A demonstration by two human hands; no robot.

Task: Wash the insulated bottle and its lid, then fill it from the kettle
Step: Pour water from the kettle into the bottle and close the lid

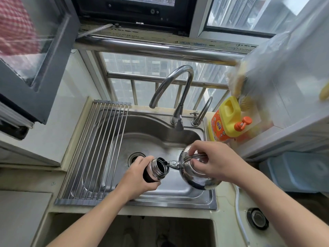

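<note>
Steel kettle (197, 172) tipped by right hand (216, 160), spout at the bottle (155, 169) mouth, left hand (138, 177) wrapped round it over the sink (178, 196). Filling step; next, keep the pour steady.

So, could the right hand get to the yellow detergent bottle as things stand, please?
Probably not right now: the right hand is busy holding the kettle, spout at the mouth of the insulated bottle. The way itself looks free; the detergent bottle stands behind the kettle with nothing between.
</note>
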